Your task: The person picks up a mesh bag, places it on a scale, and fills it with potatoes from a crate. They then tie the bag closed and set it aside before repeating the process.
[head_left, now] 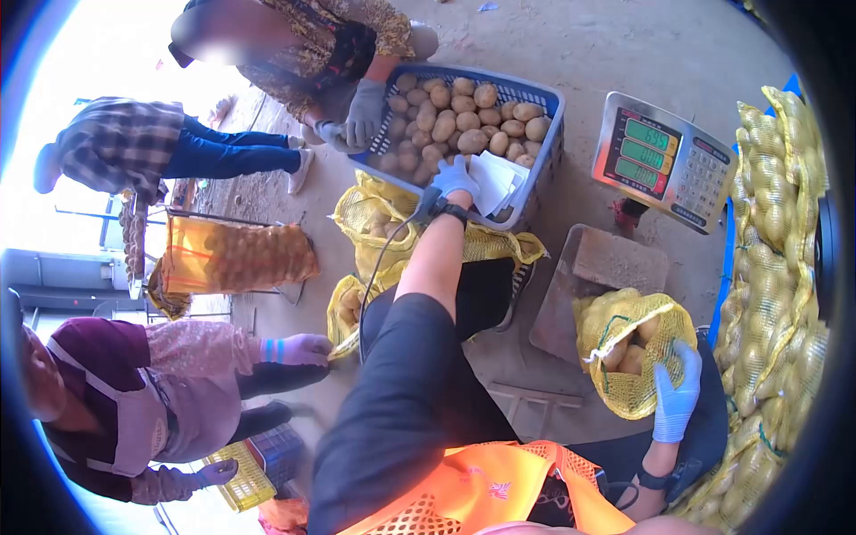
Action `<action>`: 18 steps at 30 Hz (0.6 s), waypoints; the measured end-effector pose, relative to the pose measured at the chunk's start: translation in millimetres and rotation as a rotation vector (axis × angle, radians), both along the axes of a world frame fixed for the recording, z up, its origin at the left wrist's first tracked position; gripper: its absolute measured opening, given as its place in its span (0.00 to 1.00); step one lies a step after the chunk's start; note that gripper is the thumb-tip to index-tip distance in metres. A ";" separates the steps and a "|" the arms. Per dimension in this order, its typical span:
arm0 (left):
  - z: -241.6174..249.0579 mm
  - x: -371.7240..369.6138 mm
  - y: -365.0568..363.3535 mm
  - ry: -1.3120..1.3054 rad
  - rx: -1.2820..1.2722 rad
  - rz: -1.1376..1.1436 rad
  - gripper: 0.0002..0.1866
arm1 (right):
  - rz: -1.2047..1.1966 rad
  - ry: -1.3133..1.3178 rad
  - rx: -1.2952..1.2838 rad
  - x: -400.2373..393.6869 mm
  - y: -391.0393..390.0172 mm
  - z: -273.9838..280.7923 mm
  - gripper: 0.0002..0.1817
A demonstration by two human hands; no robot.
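My left hand (456, 178), in a blue-and-white glove, reaches into a blue plastic crate (551, 147) full of potatoes (473, 140). Its fingers look stretched out over the potatoes, beside white sheets of paper (495, 183); any firm grip is not visible. On the right, my right hand (678, 392), gloved alike, grips the edge of a yellow mesh bag (629, 397). Potatoes show through the bag's mouth, and a white-and-green drawstring hangs along it. The bag rests by the metal platform (557, 312) of a scale, whose display (664, 160) is lit.
Filled yellow mesh bags (771, 223) line the right side. More mesh bags (374, 218) stand below the crate. A co-worker's gloved hands (361, 120) touch the crate's far-left edge. Another person (134, 383) stands at left, near an orange mesh sack (259, 256) and yellow crate (241, 477).
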State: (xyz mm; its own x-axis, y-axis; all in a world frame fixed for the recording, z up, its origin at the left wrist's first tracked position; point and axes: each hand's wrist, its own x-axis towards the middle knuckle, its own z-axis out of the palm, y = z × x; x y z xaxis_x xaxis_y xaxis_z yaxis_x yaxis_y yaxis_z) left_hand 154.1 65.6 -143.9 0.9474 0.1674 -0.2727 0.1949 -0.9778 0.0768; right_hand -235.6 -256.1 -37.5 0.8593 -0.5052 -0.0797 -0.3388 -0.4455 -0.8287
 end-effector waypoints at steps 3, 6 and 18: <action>-10.8 26.0 17.3 0.081 -0.015 0.002 0.27 | 0.025 0.042 0.123 10.8 -0.2 2.9 0.23; -24.4 26.5 36.9 -0.241 -0.067 -0.197 0.21 | -0.037 -0.039 0.229 9.9 -1.0 2.1 0.22; 108.0 -52.6 -51.1 0.352 -1.677 0.186 0.24 | 0.177 -0.094 -0.030 -13.1 -7.3 16.2 0.29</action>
State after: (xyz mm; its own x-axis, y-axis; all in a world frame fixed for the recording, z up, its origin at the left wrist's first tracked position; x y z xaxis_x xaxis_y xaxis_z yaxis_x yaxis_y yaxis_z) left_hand 101.5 14.4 -35.9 0.8110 -0.4026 -0.4245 0.5172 0.1540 0.8419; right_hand -248.7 -263.4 -21.4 0.9377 -0.3469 0.0180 -0.1749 -0.5162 -0.8384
